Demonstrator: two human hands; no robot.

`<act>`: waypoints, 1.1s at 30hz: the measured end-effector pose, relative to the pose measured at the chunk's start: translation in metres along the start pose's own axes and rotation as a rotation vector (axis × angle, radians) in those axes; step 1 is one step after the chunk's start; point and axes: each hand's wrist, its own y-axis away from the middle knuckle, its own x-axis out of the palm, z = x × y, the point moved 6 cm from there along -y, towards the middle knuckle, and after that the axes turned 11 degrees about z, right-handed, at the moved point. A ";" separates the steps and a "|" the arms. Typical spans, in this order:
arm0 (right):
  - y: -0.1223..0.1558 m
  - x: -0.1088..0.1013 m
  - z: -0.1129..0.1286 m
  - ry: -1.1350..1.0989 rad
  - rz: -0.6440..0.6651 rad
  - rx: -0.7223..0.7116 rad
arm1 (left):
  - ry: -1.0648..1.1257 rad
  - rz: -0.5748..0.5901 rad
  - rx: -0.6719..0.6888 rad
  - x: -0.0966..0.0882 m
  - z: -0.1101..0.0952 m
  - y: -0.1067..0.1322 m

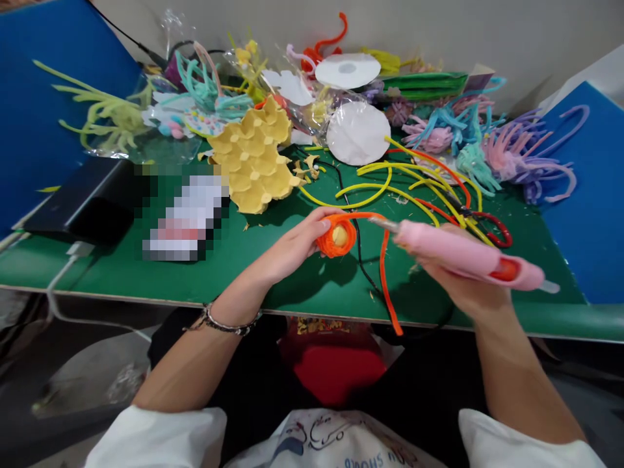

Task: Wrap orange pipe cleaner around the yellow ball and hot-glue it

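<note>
Between the fingers of my left hand (312, 229) is an orange pipe-cleaner coil (336, 251), wound in a ring around a pale yellowish core. From the coil a loose orange pipe cleaner (383, 279) runs right, then bends down past the table's front edge. My right hand (463, 283) is wrapped around a pink hot glue gun (448, 250). The gun's metal nozzle points left, close to the orange strand where it bends; I cannot tell whether they touch. A clear glue stick pokes out of the gun's back end.
Yellow pipe cleaners (370, 186) and red-handled scissors (497, 227) lie behind the gun. A torn yellow egg carton (253, 159), white discs (358, 133) and colourful pipe-cleaner bundles line the back. A blurred phone (188, 218) and black box (85, 198) lie left. Blue panels (585, 195) flank the green table (292, 279).
</note>
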 end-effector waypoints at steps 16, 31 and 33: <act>-0.002 0.027 0.033 0.252 0.053 -0.189 | -0.083 0.061 0.025 0.005 -0.001 0.002; -0.005 0.027 0.027 0.130 0.094 -0.031 | -0.227 0.089 0.084 0.010 -0.009 0.004; -0.005 0.028 0.024 0.058 0.111 0.032 | -0.230 0.078 0.078 0.010 -0.009 0.005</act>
